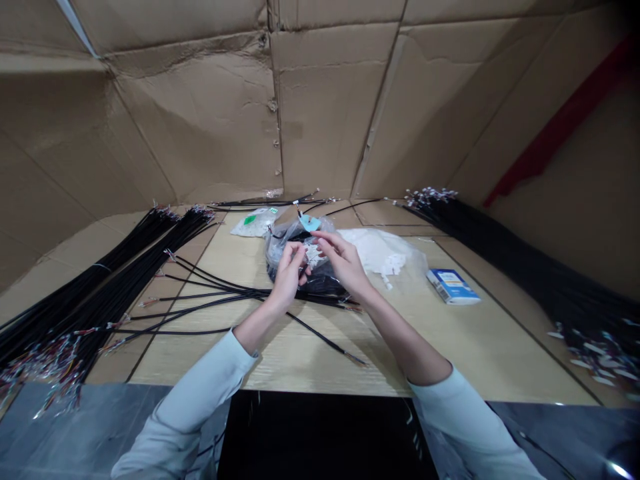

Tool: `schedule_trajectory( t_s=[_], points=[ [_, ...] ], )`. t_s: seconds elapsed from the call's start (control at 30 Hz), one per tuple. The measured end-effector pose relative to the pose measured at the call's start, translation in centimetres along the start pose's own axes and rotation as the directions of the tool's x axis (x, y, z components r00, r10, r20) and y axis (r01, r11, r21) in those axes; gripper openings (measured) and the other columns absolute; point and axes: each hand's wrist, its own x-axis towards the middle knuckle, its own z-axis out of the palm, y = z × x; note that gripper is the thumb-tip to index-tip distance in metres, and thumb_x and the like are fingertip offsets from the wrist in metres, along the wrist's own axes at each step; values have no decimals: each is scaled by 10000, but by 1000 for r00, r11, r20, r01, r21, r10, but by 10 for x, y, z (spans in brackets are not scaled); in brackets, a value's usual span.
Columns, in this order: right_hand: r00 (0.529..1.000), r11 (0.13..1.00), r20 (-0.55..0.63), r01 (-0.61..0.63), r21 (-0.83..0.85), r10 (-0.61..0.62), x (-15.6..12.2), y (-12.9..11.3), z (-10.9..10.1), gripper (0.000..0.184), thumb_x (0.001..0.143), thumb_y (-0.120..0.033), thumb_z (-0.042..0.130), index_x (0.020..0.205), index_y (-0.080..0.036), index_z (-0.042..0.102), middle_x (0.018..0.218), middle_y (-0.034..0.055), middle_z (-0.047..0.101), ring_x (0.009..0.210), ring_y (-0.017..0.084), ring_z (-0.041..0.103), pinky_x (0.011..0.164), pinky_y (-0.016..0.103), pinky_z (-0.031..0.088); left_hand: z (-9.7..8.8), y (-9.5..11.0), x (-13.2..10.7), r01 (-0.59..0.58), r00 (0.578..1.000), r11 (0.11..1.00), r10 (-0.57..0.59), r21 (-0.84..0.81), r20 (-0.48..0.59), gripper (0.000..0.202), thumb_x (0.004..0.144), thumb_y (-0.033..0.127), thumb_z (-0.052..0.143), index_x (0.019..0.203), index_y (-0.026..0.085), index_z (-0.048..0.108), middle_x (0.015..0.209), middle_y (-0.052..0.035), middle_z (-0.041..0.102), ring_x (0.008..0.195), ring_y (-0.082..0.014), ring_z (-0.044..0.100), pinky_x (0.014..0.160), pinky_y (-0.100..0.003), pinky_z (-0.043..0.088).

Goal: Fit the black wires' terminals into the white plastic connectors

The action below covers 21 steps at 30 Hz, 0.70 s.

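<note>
My left hand [290, 272] is closed, its thumb and fingertips pressed together. A dark bit shows by its fingers, too small to name. My right hand [345, 261] is just to the right, with thumb and forefinger brought close together and pointing left; whatever is between them cannot be made out. Both hands are above a clear plastic bag [275, 245] with dark contents. Small white pieces [315, 253] show between the hands. Behind the fingertips is a light blue piece [309, 223]. Several black cables [210, 291] with stripped, coloured wire ends lie beneath the left wrist.
Thick bundles of black cables [135, 280] lie at the left, and another bundle [505, 260] at the right. A white plastic bag [370, 247] with white pieces [394, 264] and a blue-and-white box [454, 287] stand right of my hands. A small bag with a green label [254, 223] lies behind. Cardboard walls [325, 100] enclose the table.
</note>
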Motion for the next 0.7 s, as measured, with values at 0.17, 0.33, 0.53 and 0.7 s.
schedule_trajectory(
  t_s=[0.17,0.33,0.53,0.7],
  points=[
    [998,994,57,-2,-108,8,1,7,2,271,834,-337,478,973,-190,659,1017,75,608,973,181,552,817,310,435,2,4,-2,17,999,994,-13,-103,42,296,753,434,562,860,216,394,760,27,469,530,-66,481,366,-137,281],
    [1000,995,23,10,-98,-8,-1,2,1,255,837,-321,473,903,-188,680,965,68,622,940,174,567,846,317,426,3,4,-3,8,999,992,-3,-128,39,288,749,408,568,852,210,386,800,21,480,543,-72,499,384,-152,321],
    [998,993,50,-17,-116,23,-1,0,-1,269,829,-329,493,997,-203,661,1032,68,607,975,176,549,813,304,437,4,5,-3,12,1000,989,-8,-145,28,290,744,398,575,859,209,387,827,17,484,543,-68,502,389,-153,325],
    [1000,998,17,-26,-56,27,0,1,0,259,829,-352,494,874,-188,689,967,64,620,937,164,568,809,294,437,4,6,-4,10,1000,990,-6,-143,28,301,736,407,581,851,210,385,828,16,488,540,-69,502,385,-154,322]
  ],
)
